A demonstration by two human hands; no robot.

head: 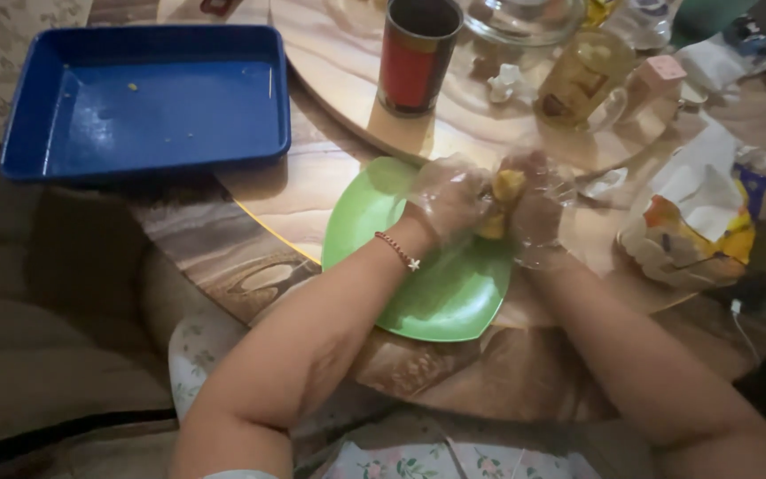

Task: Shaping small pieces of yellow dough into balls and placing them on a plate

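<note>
Two gloved hands squeeze a yellow lump over a green plate.

The left hand (pixel 449 197) and right hand (pixel 535 206), both in clear plastic gloves, have their grip clamped together on the yellow lump (pixel 505 188), just above the green plate (pixel 441 297) on the table (pixel 312 191). The fingers hide most of the lump, so its kind is unclear. A blue tray (pixel 148 98) sits well apart; a red cup (pixel 416 55) is cut off at the top.

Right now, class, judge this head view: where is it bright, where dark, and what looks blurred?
Head view: light falls on the green plate and blue tray; the lower left corner lies in deep shadow; the gloved hands, left hand and right hand, on the yellow lump look slightly soft.
</note>
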